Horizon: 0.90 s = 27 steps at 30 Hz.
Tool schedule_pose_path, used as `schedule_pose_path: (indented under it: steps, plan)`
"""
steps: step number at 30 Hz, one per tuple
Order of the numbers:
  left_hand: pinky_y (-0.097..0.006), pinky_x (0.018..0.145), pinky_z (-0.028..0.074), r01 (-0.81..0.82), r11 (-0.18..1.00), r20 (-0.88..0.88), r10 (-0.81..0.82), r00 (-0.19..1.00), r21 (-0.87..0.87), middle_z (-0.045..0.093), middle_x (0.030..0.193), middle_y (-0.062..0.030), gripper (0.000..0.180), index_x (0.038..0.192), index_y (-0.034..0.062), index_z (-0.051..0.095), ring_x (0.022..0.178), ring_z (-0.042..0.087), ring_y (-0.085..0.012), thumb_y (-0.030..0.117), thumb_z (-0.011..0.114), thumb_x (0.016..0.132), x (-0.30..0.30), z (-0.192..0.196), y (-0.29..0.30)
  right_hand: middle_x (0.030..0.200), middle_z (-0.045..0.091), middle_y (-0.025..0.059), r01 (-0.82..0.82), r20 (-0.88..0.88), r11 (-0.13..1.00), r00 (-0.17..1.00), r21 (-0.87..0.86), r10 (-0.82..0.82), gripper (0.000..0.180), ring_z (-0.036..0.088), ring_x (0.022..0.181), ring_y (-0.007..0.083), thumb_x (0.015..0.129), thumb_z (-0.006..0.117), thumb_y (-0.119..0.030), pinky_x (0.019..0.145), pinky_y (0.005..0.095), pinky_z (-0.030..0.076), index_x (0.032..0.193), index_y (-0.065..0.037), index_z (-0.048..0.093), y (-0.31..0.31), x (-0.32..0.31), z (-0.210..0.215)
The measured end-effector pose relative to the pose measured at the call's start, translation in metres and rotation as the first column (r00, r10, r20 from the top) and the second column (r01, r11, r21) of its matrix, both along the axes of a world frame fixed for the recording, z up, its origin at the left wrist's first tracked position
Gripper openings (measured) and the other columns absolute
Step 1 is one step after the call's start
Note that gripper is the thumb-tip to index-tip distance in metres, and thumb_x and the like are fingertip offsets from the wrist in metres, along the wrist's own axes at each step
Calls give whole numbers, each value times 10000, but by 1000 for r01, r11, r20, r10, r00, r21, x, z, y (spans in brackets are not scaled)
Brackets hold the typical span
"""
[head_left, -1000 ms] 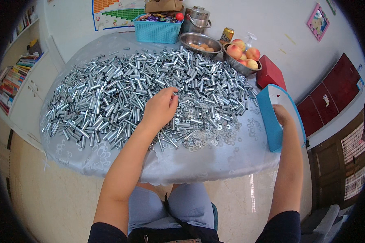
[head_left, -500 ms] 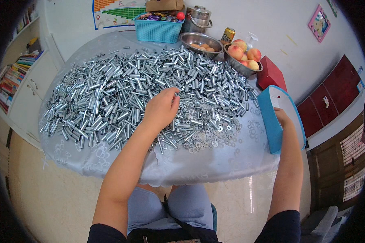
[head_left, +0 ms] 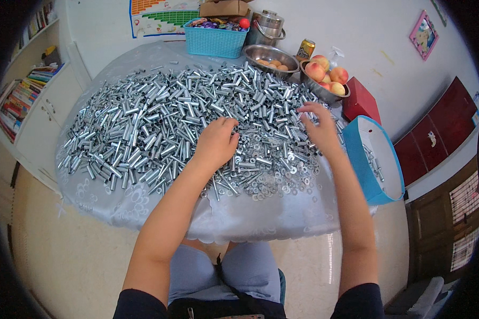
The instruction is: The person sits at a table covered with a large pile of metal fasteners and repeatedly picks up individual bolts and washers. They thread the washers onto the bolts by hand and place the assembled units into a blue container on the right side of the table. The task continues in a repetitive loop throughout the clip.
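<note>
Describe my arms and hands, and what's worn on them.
The left sleeve and right sleeve are short, dark and plain. The left forearm and right forearm are bare, with no watch or bracelet showing. The left hand and right hand wear no gloves.

Smooth, glossy metal tubes [head_left: 143,125] filled the frame's centre; flat metal washers [head_left: 285,183] right of centre looked duller. The counter [head_left: 239,220] had a satiny sheen; the upper basket [head_left: 213,44] looked like textured plastic.

We have our left hand [head_left: 217,142] at heaped silver metal tubes [head_left: 149,127], perhaps gripping one; our right hand [head_left: 322,132] is spread near the long open blue box [head_left: 360,167].
</note>
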<state>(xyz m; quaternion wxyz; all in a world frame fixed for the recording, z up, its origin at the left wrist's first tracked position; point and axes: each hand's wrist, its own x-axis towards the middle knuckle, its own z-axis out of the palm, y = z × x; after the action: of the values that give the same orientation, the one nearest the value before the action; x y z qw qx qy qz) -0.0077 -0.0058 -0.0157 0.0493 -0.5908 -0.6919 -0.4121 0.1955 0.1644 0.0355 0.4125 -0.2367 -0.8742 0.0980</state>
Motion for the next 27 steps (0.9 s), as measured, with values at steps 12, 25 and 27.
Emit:
schedule_pose_path:
  steps: [12,25,27]
  plan:
    - [-401,834,388,-66,998,-159,65,985,1,508,970,-142,323,1005,23,531,947,485,-316,123,595,704,-3,-8,4,1043,539,129,-12,148,999,989,49,5,468,485,1017,274,682,647,-270,889,404,308,1100,-95,530,-75,-78,-63]
    - [-377,802,399,27,994,-145,-43,989,-105,510,943,-113,363,992,65,520,897,493,-293,129,623,650,-10,-4,6,893,564,55,-60,174,996,982,-58,70,311,515,891,230,668,643,-207,791,378,330,945,-100,548,-76,-69,-60]
    - [-368,790,407,73,994,-86,-79,993,-77,513,924,-116,350,988,58,517,877,501,-290,81,625,656,-12,-5,9,883,564,54,-85,168,992,981,-90,99,293,515,885,231,677,641,-182,781,376,334,940,-95,546,-75,-66,-58]
